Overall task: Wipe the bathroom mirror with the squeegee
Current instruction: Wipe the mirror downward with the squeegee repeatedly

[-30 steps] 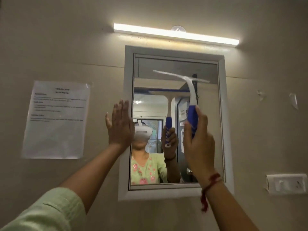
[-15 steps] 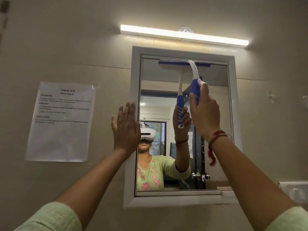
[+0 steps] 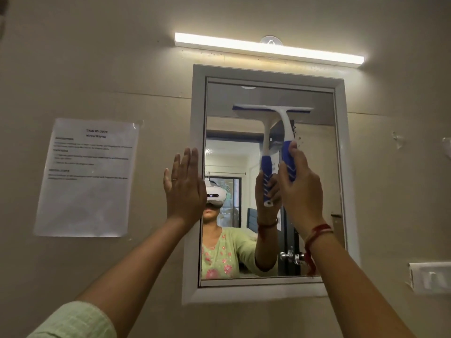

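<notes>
The bathroom mirror point(image 3: 317, 167) hangs on the wall in a white frame point(image 3: 196, 118). My right hand point(image 3: 301, 191) grips the blue handle of the white squeegee point(image 3: 285, 123). Its blade lies flat and level against the glass in the upper right part of the mirror, a little below the top edge. My left hand point(image 3: 184, 189) is flat, fingers up, pressed on the left side of the frame and holds nothing. The mirror reflects the squeegee, my arm and a person in a green top.
A lit tube light point(image 3: 268, 47) runs above the mirror. A printed paper sheet point(image 3: 87, 176) is taped to the wall at the left. A white switch plate point(image 3: 429, 276) sits at the right edge, with small wall hooks point(image 3: 397, 139) above it.
The squeegee rose to the mirror's top edge, then came down the glass a short way with my right hand. My left hand stayed on the frame.
</notes>
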`<state>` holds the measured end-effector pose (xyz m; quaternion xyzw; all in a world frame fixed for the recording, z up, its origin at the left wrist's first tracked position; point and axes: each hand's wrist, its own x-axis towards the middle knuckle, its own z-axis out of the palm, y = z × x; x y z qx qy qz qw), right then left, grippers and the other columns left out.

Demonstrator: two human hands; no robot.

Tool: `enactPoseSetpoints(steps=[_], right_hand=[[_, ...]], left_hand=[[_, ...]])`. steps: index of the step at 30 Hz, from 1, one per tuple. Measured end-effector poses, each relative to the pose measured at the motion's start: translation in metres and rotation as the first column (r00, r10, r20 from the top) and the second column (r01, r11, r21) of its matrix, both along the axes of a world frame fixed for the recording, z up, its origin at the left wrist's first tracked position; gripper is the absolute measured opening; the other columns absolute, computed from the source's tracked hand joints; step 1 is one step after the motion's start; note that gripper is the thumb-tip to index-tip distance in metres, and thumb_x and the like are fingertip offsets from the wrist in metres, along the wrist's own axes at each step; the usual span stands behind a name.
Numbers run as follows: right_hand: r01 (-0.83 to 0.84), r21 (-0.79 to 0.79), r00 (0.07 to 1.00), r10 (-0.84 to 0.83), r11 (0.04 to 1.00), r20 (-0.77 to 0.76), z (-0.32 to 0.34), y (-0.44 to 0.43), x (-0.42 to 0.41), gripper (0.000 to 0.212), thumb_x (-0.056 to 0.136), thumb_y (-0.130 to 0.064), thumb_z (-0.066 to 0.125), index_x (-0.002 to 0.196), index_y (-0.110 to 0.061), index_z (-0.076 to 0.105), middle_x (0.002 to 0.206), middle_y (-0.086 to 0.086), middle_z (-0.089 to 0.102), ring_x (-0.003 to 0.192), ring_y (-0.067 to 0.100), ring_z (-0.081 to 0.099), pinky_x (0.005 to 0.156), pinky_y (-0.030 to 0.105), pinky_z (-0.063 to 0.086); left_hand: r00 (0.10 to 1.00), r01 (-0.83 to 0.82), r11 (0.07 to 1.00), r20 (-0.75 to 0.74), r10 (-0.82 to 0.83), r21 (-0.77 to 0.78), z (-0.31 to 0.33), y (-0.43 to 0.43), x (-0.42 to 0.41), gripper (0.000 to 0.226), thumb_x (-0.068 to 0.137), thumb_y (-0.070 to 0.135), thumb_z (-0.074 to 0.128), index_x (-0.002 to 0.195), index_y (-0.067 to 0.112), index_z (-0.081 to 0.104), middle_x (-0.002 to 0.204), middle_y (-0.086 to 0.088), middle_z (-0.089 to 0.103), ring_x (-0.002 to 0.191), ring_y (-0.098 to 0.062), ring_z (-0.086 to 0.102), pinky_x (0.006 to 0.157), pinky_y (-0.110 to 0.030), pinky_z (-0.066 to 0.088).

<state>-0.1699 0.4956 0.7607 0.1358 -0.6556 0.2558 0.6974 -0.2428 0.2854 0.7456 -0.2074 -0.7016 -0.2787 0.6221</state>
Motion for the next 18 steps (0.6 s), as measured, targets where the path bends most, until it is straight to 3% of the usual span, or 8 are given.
enactPoseSetpoints(steps=[3,6,10,14,18], right_hand=[[0.026,-0.005,0.999,-0.026,1.000,-0.023,0.031,0.001,0.004,0.043,0.095,-0.025,0.048,0.136,-0.019,0.037,0.099,0.009,0.062,0.079,0.015,0.059,0.067,0.023,0.049],[0.009,-0.011,0.999,-0.009,1.000,-0.030,0.058,-0.003,0.009,0.041,0.095,-0.025,0.049,0.133,-0.014,0.040,0.105,0.009,0.063,0.089,0.017,0.062,0.071,0.020,0.047],[-0.036,-0.033,0.998,0.037,0.999,0.044,0.009,0.001,0.007,0.044,0.095,-0.027,0.046,0.138,-0.023,0.035,0.098,0.001,0.059,0.076,0.005,0.057,0.066,0.015,0.048],[-0.041,-0.025,0.994,0.043,0.999,0.096,-0.053,0.001,0.007,0.047,0.093,-0.027,0.048,0.138,-0.025,0.035,0.102,0.008,0.062,0.079,0.009,0.056,0.063,0.007,0.038],[-0.026,-0.021,0.999,0.027,0.999,0.044,-0.019,0.002,0.008,0.047,0.094,-0.028,0.048,0.139,-0.024,0.035,0.093,0.000,0.057,0.072,0.004,0.054,0.062,0.007,0.036]], left_hand=[[1.000,-0.001,1.000,-0.018,0.001,0.000,-0.001,0.001,-0.002,0.056,0.092,0.025,0.027,0.145,0.022,0.009,0.157,-0.004,0.014,0.144,-0.018,0.004,0.116,-0.049,0.003],[1.000,0.000,1.000,-0.026,0.000,0.004,-0.001,0.001,-0.004,0.056,0.092,0.025,0.027,0.146,0.021,0.012,0.156,-0.004,0.015,0.144,-0.019,0.005,0.115,-0.048,0.004],[1.000,-0.006,1.000,-0.024,0.007,0.007,-0.002,0.001,-0.005,0.056,0.093,0.025,0.027,0.146,0.020,0.013,0.157,-0.003,0.015,0.144,-0.019,0.006,0.116,-0.047,0.003],[1.000,-0.004,1.000,-0.024,0.004,0.014,-0.001,0.001,-0.007,0.056,0.093,0.023,0.028,0.146,0.021,0.012,0.157,-0.003,0.015,0.145,-0.020,0.007,0.116,-0.048,0.004],[1.000,-0.006,1.000,-0.029,0.006,0.009,-0.002,0.002,-0.007,0.055,0.093,0.023,0.028,0.146,0.021,0.010,0.156,-0.003,0.014,0.145,-0.021,0.008,0.116,-0.048,0.005]])
